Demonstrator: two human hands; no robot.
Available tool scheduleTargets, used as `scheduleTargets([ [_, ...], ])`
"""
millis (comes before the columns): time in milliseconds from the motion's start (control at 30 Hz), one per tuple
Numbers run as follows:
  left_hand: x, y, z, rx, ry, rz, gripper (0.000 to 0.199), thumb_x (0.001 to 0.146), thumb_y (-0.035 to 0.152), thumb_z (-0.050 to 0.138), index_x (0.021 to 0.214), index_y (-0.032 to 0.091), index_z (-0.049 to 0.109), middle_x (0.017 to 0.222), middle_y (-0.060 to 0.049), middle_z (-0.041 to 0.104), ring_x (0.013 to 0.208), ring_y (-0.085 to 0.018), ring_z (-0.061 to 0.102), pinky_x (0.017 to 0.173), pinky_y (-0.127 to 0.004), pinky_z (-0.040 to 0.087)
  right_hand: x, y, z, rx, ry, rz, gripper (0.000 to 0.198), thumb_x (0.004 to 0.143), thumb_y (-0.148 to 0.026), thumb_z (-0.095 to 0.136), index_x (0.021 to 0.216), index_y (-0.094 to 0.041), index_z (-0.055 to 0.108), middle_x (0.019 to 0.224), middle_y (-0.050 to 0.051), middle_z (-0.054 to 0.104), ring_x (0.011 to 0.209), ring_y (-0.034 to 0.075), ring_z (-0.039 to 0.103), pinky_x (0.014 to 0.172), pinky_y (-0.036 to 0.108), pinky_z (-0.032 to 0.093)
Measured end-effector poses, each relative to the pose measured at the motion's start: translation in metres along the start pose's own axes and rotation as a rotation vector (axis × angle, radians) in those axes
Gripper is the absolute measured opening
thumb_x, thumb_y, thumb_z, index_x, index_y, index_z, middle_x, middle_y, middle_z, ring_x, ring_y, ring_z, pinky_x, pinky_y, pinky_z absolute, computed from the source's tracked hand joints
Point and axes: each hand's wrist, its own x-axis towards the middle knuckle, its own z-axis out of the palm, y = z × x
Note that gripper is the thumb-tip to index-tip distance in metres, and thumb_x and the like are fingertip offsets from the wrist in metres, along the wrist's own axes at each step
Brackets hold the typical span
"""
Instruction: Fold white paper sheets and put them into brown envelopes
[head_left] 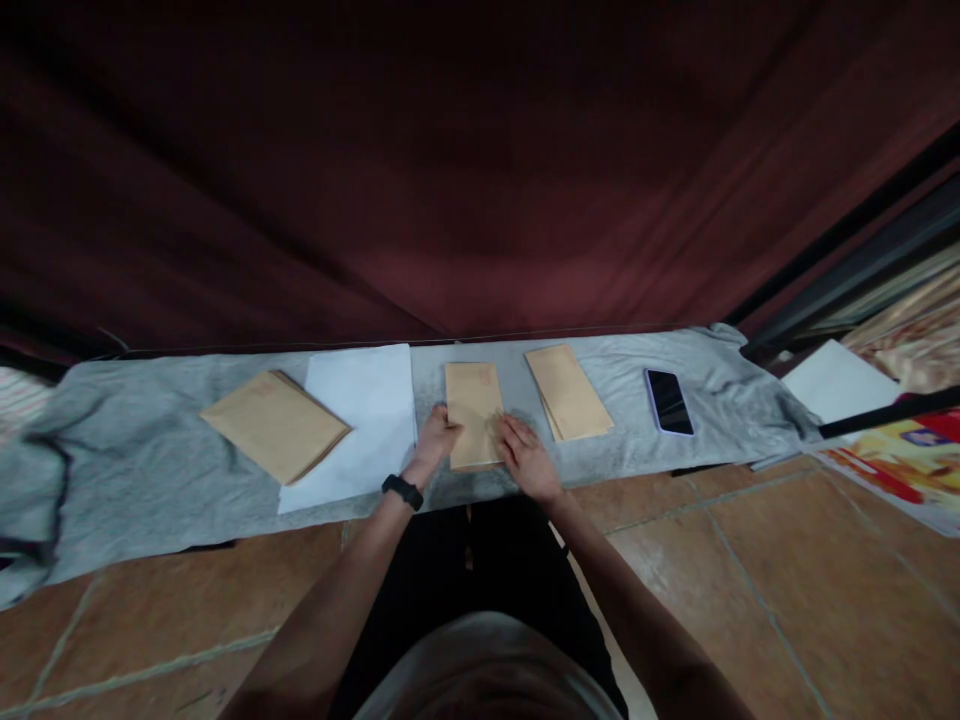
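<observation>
A brown paper envelope (474, 400) lies upright in front of me on the grey cloth. My left hand (436, 436), with a black band on the wrist, grips its left edge, thumb on top and fingers by the side. On the opposite side, my right hand (523, 455) rests with its fingers lying flat over the lower right edge. To the right is a small pile of similar envelopes (571, 392), slightly fanned. A thicker stack of brown envelopes (276, 425) sits at the left, partly over white paper sheets (364, 400).
The grey cloth (165, 500) covers a narrow bench before a dark red curtain (480, 200). A phone (670, 402) with a pale purple case lies at the right. Beyond that end are a white sheet (840, 382) and a colourful printed package (911, 465). Tiled floor (712, 570) shows below.
</observation>
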Motion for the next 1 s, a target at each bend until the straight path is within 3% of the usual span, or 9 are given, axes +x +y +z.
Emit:
scheduleTargets([
  [67,-0.002,-0.003,0.001,0.152,0.074,0.094,0.043,0.057,0.003,0.074,0.093,0.023,0.063,0.095,-0.006,0.071,0.115,-0.031,0.063,0.095,-0.035,0.051,0.000,0.001,0.006,-0.071,-0.034,-0.023,0.047,0.102,-0.027,0.044,0.148,-0.019,0.050,0.153,0.011,0.050,0.142,0.025,0.046,0.120,0.048,0.034],
  [167,-0.005,-0.002,0.006,0.518,0.113,0.364,0.040,0.071,0.012,0.072,0.109,0.021,0.063,0.128,-0.014,0.063,0.137,-0.034,0.047,0.113,-0.041,0.038,-0.002,0.002,0.011,-0.113,-0.040,-0.017,0.045,0.103,-0.028,0.044,0.147,-0.018,0.051,0.152,0.012,0.050,0.142,0.025,0.045,0.121,0.047,0.031],
  [267,0.002,0.002,0.018,0.673,-0.062,0.584,0.042,0.081,0.018,0.064,0.123,0.020,0.062,0.148,-0.014,0.052,0.147,-0.032,0.035,0.124,-0.045,0.020,-0.003,0.001,0.011,-0.129,-0.038,-0.021,0.045,0.103,-0.027,0.043,0.147,-0.018,0.050,0.152,0.011,0.050,0.141,0.024,0.046,0.121,0.046,0.031],
  [367,0.022,0.003,0.036,0.742,-0.273,0.690,0.046,0.086,0.021,0.058,0.132,0.021,0.060,0.154,-0.008,0.048,0.150,-0.028,0.030,0.127,-0.045,0.009,-0.001,-0.001,0.009,-0.144,-0.033,-0.026,0.045,0.103,-0.027,0.044,0.147,-0.019,0.050,0.151,0.012,0.052,0.140,0.024,0.047,0.121,0.047,0.032],
  [500,0.061,0.001,0.054,0.927,-0.398,0.693,0.052,0.088,0.027,0.056,0.140,0.022,0.056,0.157,-0.006,0.045,0.152,-0.026,0.027,0.127,-0.045,0.006,0.000,-0.002,0.008,-0.147,-0.027,-0.027,0.045,0.103,-0.027,0.044,0.147,-0.018,0.050,0.150,0.013,0.053,0.139,0.025,0.048,0.119,0.047,0.034],
  [667,0.093,0.002,0.059,1.047,-0.494,0.692,0.055,0.090,0.034,0.055,0.144,0.022,0.053,0.160,-0.005,0.040,0.152,-0.023,0.028,0.127,-0.041,0.004,0.001,-0.002,0.008,-0.117,-0.029,-0.014,0.047,0.102,-0.027,0.046,0.148,-0.018,0.049,0.149,0.013,0.054,0.139,0.026,0.048,0.119,0.048,0.034],
  [800,0.089,0.000,0.053,1.045,-0.528,0.679,0.057,0.090,0.036,0.055,0.145,0.024,0.052,0.161,-0.003,0.038,0.152,-0.021,0.026,0.127,-0.040,0.003,0.001,-0.001,0.009,-0.100,-0.039,-0.002,0.047,0.102,-0.025,0.044,0.148,-0.019,0.049,0.149,0.012,0.053,0.140,0.026,0.047,0.120,0.048,0.034],
  [1000,0.055,-0.004,0.040,0.796,-0.571,0.630,0.050,0.086,0.034,0.063,0.135,0.024,0.061,0.157,-0.005,0.045,0.150,-0.023,0.032,0.127,-0.039,0.007,0.001,0.000,0.008,-0.085,-0.056,0.001,0.047,0.101,-0.022,0.041,0.147,-0.017,0.048,0.149,0.013,0.053,0.140,0.025,0.046,0.120,0.048,0.033],
])
